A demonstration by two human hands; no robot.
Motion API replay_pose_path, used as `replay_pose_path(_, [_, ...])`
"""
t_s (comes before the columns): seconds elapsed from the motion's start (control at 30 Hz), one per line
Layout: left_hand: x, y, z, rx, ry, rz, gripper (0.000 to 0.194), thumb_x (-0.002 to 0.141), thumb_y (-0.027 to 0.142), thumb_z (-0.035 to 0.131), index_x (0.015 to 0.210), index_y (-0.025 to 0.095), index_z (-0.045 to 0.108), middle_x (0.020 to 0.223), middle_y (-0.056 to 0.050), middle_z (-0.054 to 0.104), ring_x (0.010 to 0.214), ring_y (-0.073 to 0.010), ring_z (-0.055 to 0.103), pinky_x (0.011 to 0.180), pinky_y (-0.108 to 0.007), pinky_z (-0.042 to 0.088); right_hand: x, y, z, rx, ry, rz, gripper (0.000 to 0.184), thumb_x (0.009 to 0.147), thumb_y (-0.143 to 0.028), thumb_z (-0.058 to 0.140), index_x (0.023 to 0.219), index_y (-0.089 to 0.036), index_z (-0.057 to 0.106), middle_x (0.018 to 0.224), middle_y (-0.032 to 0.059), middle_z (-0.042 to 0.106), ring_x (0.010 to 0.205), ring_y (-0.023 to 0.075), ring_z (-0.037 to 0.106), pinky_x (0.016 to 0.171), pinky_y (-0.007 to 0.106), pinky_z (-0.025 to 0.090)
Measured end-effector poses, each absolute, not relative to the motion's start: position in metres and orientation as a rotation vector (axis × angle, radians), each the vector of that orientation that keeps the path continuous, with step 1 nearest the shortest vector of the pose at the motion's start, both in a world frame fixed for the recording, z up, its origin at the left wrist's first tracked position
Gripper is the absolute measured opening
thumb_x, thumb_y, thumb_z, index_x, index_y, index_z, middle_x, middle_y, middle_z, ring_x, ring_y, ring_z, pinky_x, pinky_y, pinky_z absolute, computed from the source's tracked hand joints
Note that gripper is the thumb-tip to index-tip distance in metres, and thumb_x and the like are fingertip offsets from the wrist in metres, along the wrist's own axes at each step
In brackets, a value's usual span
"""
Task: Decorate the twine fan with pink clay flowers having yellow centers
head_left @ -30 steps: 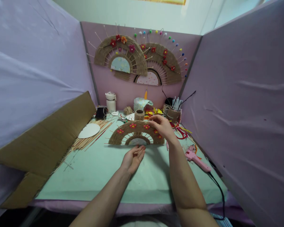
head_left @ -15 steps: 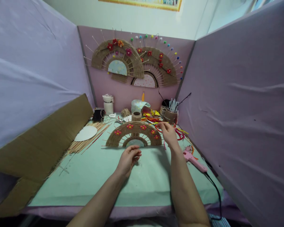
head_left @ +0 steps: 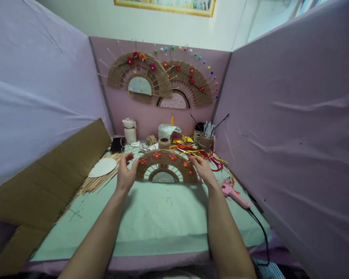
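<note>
A half-round woven twine fan (head_left: 178,166) stands on its straight edge on the green tabletop, with red flowers along its arch, thin sticks as spokes and a pale half-disc at its base. My left hand (head_left: 126,173) is at the fan's left end, thumb and fingers apart. It is close to the rim; whether it touches is hard to tell. At the upper right rim, my right hand (head_left: 203,169) has its thumb and fingers pinched together on the fan's edge. Its fingertips partly cover the spot.
A pink glue gun (head_left: 235,195) with a black cord lies at the right. Thin sticks (head_left: 94,182), a white oval (head_left: 102,167) and a cardboard sheet (head_left: 55,170) are at the left. Behind stand a twine-wrapped roll (head_left: 164,143), coloured strips and a white jar (head_left: 130,131).
My left hand has moved from in front of the fan's base to its left end, and its fingers have spread. My right hand has lowered slightly along the right rim. The view has shifted slightly.
</note>
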State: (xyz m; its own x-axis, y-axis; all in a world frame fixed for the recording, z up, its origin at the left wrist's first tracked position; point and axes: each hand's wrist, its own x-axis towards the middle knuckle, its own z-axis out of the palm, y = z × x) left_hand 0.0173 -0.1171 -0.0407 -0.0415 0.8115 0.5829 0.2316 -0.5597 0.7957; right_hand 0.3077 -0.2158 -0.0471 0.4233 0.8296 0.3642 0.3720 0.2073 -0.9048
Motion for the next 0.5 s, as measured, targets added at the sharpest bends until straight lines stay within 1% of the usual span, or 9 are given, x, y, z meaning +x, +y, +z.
replay_pose_path(0.1, [0.014, -0.114, -0.046, 1.861, 1.114, 1.629, 0.038, 0.085, 0.041, 0.057, 0.115, 0.018, 0.053, 0.114, -0.01, 0.062, 0.106, -0.0225, 0.059, 0.097, -0.04, 0.043, 0.306, -0.217, -0.049, -1.377, -1.167, 0.474, 0.043, 0.079, -0.058, 0.059, 0.088, -0.018, 0.071, 0.087, 0.0059, 0.072, 0.082, 0.0224, 0.064, 0.073, 0.033, 0.048])
replay_pose_path(0.17, [0.013, -0.115, -0.048, 1.923, 1.14, 1.627, 0.037, 0.085, 0.042, 0.056, 0.114, 0.018, 0.055, 0.113, -0.01, 0.063, 0.106, -0.0233, 0.058, 0.095, -0.04, 0.044, 0.306, -0.218, -0.048, -1.357, -1.17, 0.488, 0.043, 0.078, -0.059, 0.06, 0.087, -0.019, 0.071, 0.087, 0.0062, 0.073, 0.082, 0.0226, 0.065, 0.073, 0.033, 0.049])
replay_pose_path(0.23, [0.011, -0.116, -0.047, 1.992, 1.166, 1.622, 0.036, 0.085, 0.041, 0.057, 0.112, 0.018, 0.056, 0.11, -0.01, 0.063, 0.102, -0.0235, 0.059, 0.092, -0.04, 0.045, 0.306, -0.217, -0.042, -1.328, -1.167, 0.481, 0.044, 0.077, -0.06, 0.06, 0.089, -0.019, 0.071, 0.089, 0.0073, 0.073, 0.084, 0.0232, 0.066, 0.076, 0.035, 0.05])
replay_pose_path(0.33, [0.009, -0.116, -0.044, 2.082, 1.158, 1.631, 0.035, 0.084, 0.04, 0.058, 0.111, 0.017, 0.058, 0.105, -0.009, 0.064, 0.094, -0.0224, 0.06, 0.089, -0.039, 0.045, 0.308, -0.211, -0.022, -1.272, -1.163, 0.438, 0.049, 0.079, -0.063, 0.057, 0.096, -0.019, 0.069, 0.1, 0.0098, 0.072, 0.095, 0.0236, 0.065, 0.086, 0.037, 0.049])
replay_pose_path(0.4, [0.008, -0.116, -0.041, 2.129, 1.146, 1.627, 0.034, 0.084, 0.04, 0.058, 0.11, 0.017, 0.058, 0.103, -0.009, 0.065, 0.09, -0.0219, 0.059, 0.088, -0.039, 0.045, 0.307, -0.205, -0.005, -1.236, -1.198, 0.429, 0.05, 0.079, -0.063, 0.057, 0.101, -0.019, 0.068, 0.105, 0.01, 0.071, 0.099, 0.0232, 0.065, 0.09, 0.036, 0.048])
replay_pose_path(0.5, [0.009, -0.118, -0.039, 2.18, 1.174, 1.589, 0.033, 0.085, 0.041, 0.057, 0.108, 0.017, 0.06, 0.103, -0.008, 0.067, 0.089, -0.0223, 0.059, 0.09, -0.04, 0.044, 0.301, -0.198, 0.013, -1.215, -1.294, 0.473, 0.048, 0.076, -0.061, 0.064, 0.101, -0.02, 0.069, 0.101, 0.0076, 0.073, 0.095, 0.0224, 0.066, 0.088, 0.035, 0.049])
